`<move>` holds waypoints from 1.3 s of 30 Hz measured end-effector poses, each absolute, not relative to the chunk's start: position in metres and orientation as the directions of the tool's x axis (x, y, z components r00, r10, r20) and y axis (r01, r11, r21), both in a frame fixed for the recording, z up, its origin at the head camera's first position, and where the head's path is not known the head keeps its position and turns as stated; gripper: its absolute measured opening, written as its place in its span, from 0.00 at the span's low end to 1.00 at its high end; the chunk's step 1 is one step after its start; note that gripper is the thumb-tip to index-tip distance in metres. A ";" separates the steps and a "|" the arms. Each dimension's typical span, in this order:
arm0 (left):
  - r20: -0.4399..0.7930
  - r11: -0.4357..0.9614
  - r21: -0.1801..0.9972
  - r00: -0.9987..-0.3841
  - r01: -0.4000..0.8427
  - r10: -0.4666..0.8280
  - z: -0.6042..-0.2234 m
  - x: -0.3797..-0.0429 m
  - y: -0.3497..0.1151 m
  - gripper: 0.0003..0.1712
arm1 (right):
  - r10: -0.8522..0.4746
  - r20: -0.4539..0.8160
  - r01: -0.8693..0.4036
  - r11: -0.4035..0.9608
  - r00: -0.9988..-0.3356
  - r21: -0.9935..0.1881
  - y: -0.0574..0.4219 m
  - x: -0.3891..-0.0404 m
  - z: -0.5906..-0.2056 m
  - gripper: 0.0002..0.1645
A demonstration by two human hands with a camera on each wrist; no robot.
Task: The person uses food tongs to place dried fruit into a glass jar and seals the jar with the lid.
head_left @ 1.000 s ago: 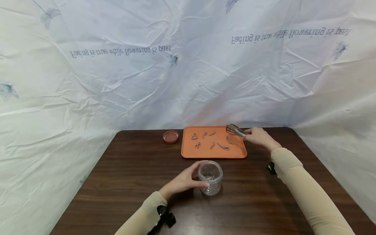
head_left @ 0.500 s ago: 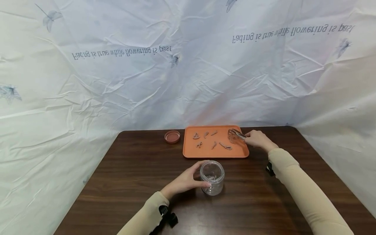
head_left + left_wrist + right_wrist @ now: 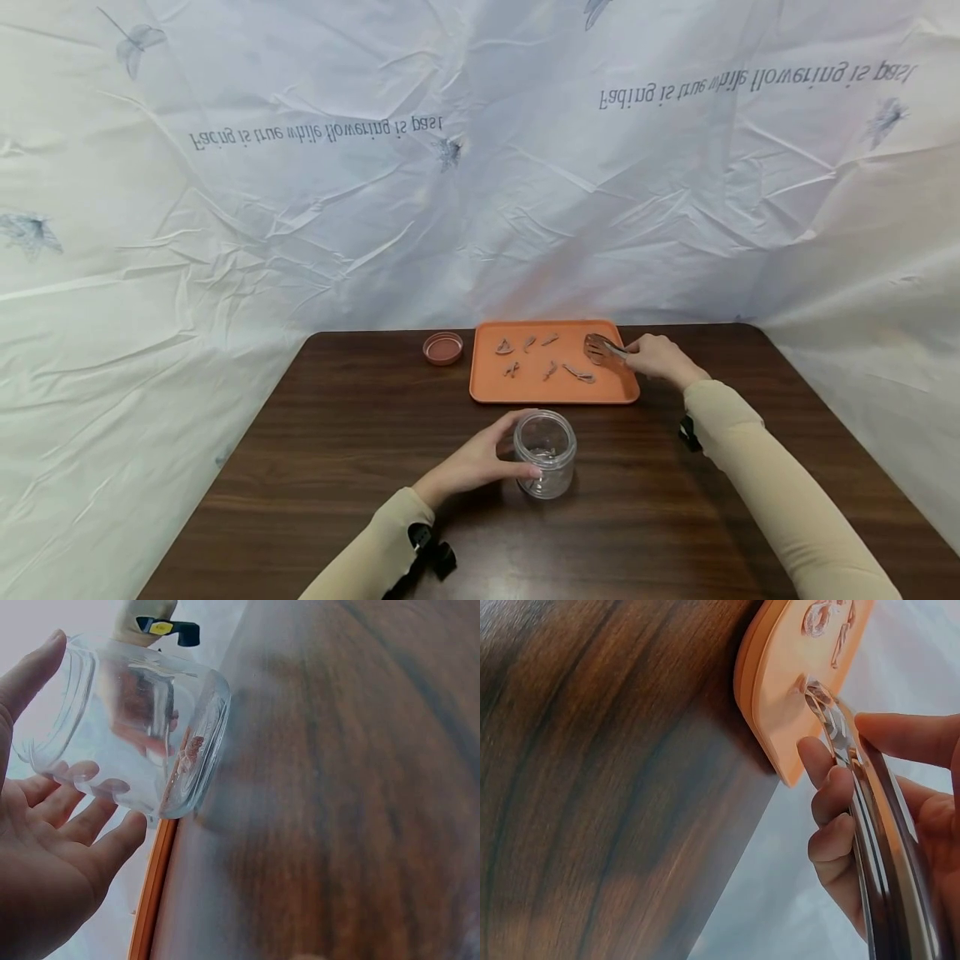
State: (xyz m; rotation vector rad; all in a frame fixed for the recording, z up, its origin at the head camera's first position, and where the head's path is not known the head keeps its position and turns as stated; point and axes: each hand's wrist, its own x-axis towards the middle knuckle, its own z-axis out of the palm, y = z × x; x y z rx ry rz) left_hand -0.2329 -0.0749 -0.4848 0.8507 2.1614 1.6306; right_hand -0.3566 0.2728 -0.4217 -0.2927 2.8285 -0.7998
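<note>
At a wood-grained table [image 3: 337, 442] against creased white sheeting [image 3: 360, 208], the left hand [image 3: 480, 458] grips a jar [image 3: 553, 481], the right hand [image 3: 662, 359] tongs [image 3: 889, 851].

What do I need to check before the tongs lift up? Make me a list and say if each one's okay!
1. Left hand around the clear jar: ok.
2. Jar upright, mouth uncovered: ok.
3. Lid set aside, left of the tray: ok.
4. Right hand gripping the tongs: ok.
5. Tong ends over the tray: ok.
6. Small piece pinched firmly: cannot tell.
</note>
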 end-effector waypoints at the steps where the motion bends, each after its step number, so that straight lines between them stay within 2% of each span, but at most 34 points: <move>1: 0.108 0.180 0.945 -0.779 0.274 0.618 -0.485 -0.233 -0.075 0.44 | -0.240 -0.122 -0.140 0.836 -0.963 -0.531 0.273 -0.357 -0.422 0.31; 13: 0.119 0.160 0.947 -0.766 0.279 0.632 -0.485 -0.232 -0.074 0.44 | -0.251 -0.100 -0.166 0.840 -0.963 -0.517 0.279 -0.356 -0.421 0.29; 26: 0.119 0.182 0.939 -0.773 0.292 0.623 -0.485 -0.232 -0.075 0.45 | -0.259 -0.067 -0.192 0.844 -0.963 -0.501 0.284 -0.352 -0.402 0.30; 39: 0.108 0.171 0.947 -0.770 0.272 0.628 -0.487 -0.233 -0.076 0.45 | -0.225 -0.032 -0.162 0.786 -0.974 -0.596 0.283 -0.344 -0.335 0.35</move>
